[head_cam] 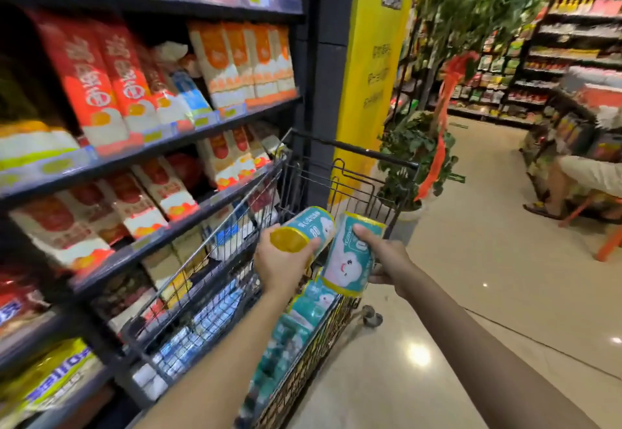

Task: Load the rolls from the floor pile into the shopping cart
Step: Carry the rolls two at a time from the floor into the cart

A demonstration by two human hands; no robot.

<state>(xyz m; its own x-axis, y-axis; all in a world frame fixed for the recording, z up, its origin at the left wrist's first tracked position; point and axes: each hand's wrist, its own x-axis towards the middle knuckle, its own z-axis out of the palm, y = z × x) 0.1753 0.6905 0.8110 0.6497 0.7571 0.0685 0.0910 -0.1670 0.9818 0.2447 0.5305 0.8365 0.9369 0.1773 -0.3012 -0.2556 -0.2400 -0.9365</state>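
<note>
Both arms reach out over a black wire shopping cart [350,151]. My left hand [281,265] grips a teal roll with yellow ends [311,228], held almost level above the basket. My right hand [387,255] grips a second teal roll [350,258] with a white cartoon face, tilted upright beside the first. The two rolls nearly touch over the cart's right side. More teal rolls [304,314] lie stacked inside the cart along its right wall. The floor pile is out of view.
Dark shelves [151,156] full of red, orange and white packs stand tight against the cart's left. A yellow pillar [370,68] and green plants [417,156] rise beyond the cart. Shiny beige floor opens to the right. A person [585,176] crouches at far-right shelves.
</note>
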